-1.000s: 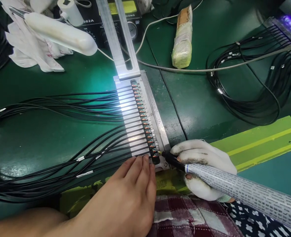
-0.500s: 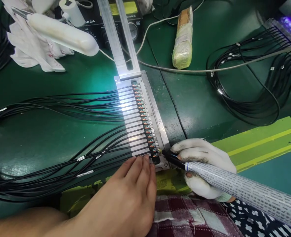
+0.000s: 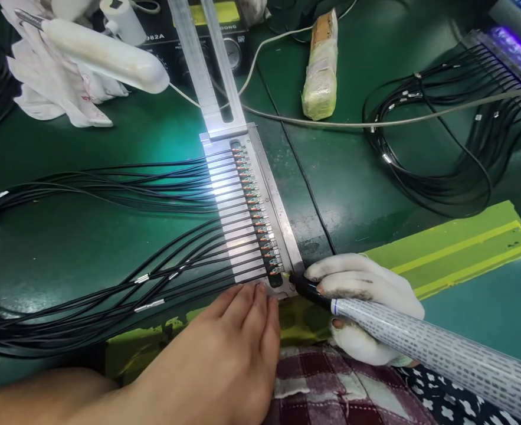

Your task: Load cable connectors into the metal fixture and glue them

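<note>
A flat metal fixture (image 3: 239, 242) lies on the green work surface, with several black cables (image 3: 176, 200) seated across it. Their bared ends and small metal connectors (image 3: 260, 221) line up over a dark slot. My left hand (image 3: 231, 348) is bare; its fingers are together, fingertips on the fixture's near edge, thumb hidden. In a white glove, my right hand (image 3: 370, 289) grips a pen-like tool with a black front part and a grey-and-white patterned barrel (image 3: 402, 324). The tool's tip is at the fixture's near right corner, just right of the nearest connector.
Behind the fixture stands a black controller (image 3: 238, 41). A white-handled tool (image 3: 105, 53) and crumpled white wipes (image 3: 65, 88) lie at back left. A wrapped block (image 3: 321, 71) sits at the back. To the right are coiled black cables (image 3: 388, 159), a grey hose (image 3: 313, 124) and yellow-green tape (image 3: 468, 248).
The fixture and bench have shifted slightly left and up in the picture. My left fingertips and the tool's tip now sit a little nearer the fixture's front edge.
</note>
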Demonstrator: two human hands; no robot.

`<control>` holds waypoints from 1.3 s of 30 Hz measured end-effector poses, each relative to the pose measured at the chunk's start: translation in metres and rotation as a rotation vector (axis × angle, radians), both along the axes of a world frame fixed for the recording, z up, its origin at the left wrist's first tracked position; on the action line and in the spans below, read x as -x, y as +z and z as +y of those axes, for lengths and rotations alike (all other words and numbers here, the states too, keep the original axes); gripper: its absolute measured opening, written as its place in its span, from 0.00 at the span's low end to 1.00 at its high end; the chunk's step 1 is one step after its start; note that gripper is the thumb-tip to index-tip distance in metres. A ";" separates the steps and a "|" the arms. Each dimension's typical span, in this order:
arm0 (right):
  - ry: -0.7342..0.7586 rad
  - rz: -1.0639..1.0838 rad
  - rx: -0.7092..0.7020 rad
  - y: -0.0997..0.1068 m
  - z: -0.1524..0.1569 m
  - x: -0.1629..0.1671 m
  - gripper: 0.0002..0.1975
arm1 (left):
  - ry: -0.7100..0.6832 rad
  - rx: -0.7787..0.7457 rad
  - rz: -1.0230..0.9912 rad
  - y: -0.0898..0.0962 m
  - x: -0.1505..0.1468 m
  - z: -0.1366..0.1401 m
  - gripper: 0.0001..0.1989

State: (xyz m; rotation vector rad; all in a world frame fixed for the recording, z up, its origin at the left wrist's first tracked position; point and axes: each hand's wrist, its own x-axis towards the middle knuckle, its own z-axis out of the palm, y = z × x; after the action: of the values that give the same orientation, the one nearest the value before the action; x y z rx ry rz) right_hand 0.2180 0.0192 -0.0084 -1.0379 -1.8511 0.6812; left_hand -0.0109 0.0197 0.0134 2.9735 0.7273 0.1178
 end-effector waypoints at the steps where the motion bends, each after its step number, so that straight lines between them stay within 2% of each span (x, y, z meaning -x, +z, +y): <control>1: -0.003 -0.006 0.000 0.000 0.001 0.000 0.07 | 0.002 0.003 0.001 0.000 0.000 0.000 0.19; 26: 0.013 0.023 0.016 0.000 0.002 0.000 0.08 | -0.006 0.028 0.075 0.003 0.000 0.000 0.19; 31: -0.007 0.029 0.021 0.000 0.001 0.001 0.08 | 0.002 0.031 0.033 0.001 0.002 -0.002 0.20; 39: 0.016 0.011 0.012 0.001 0.003 0.001 0.07 | -0.012 0.015 0.054 0.007 -0.005 0.004 0.20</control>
State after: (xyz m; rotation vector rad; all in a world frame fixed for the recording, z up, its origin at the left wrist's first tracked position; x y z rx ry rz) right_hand 0.2172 0.0219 -0.0078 -1.0260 -1.8500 0.7074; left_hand -0.0060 0.0238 0.0201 2.9765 0.7129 0.0312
